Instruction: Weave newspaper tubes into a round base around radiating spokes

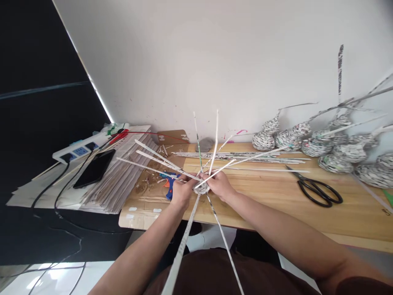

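Observation:
A small round woven paper base point(202, 188) is held between my two hands above the front edge of the wooden table. Rolled paper strips point(186, 237) radiate from it in all directions, two of them running down toward my body. My left hand point(183, 191) grips its left side with closed fingers, beside a blue and orange tool point(168, 184) lying on the cardboard. On the right side, my right hand point(219, 184) pinches the weave and strips. The fingertips of both hands are partly hidden by the strips.
Black scissors point(319, 190) and a bundle of paper sticks point(245, 157) lie on the table point(264, 209). Several woven gourd shapes point(264, 140) stand at the back right. At left are stacked paper point(113, 184), a phone point(95, 169) and a power strip point(80, 150).

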